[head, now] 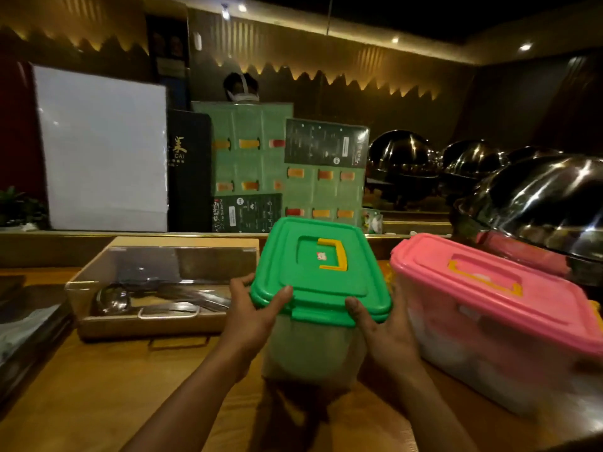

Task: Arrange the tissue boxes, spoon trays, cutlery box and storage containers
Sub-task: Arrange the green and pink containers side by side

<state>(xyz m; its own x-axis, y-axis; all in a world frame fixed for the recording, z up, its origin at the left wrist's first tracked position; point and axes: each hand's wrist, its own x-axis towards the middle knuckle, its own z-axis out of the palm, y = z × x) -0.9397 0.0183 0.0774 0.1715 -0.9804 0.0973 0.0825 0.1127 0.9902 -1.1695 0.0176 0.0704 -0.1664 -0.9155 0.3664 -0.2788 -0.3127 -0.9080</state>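
Green-lidded storage container (321, 282) gripped in both my hands, at the middle of the wooden table (98, 396).

My left hand (253, 316) and right hand (380, 331) clasp its near corners, thumbs on the lid; contents unreadable through the cloudy walls. Just right, a pink-lidded storage container (496, 308) holds blurred pale items. Left, the clear-lidded cutlery box (156, 288) shows a ladle (112, 300) and other metal utensils.
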